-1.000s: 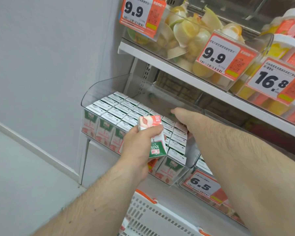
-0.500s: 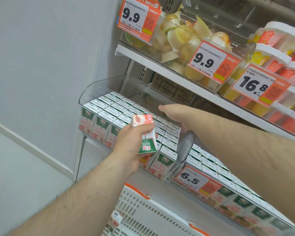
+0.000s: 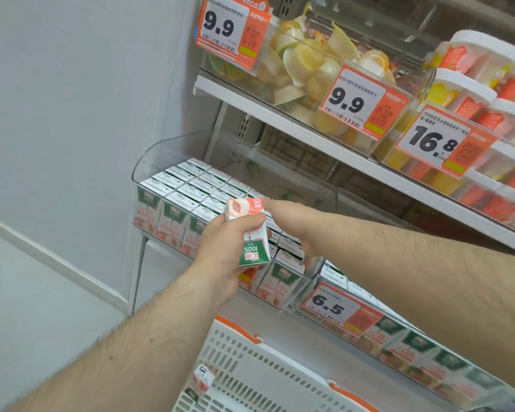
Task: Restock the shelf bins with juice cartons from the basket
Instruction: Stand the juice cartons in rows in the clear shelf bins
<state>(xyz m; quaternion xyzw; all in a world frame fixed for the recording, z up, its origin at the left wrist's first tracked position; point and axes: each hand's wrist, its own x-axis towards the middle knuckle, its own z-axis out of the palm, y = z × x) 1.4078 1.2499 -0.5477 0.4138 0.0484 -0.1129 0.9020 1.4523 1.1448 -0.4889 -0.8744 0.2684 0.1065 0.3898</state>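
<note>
head view: restock looked well along but not finished. the clear shelf bin (image 3: 149,162) was already packed with rows of juice cartons (image 3: 191,185) standing upright across the front and left, with what looked like open room toward the back right. the left hand (image 3: 223,251) grasped one more carton (image 3: 250,233), thumb across its face, holding it upside down and tilted just in front of the bin, not yet placed. the right hand (image 3: 292,221) reached over the stocked rows, fingers resting on or pushing carton tops; i couldn't tell if it gripped anything. the white basket (image 3: 250,361) below showed at least one carton left. the held carton was a small white box with a green band reading 100% and a peach picture, undented.
</note>
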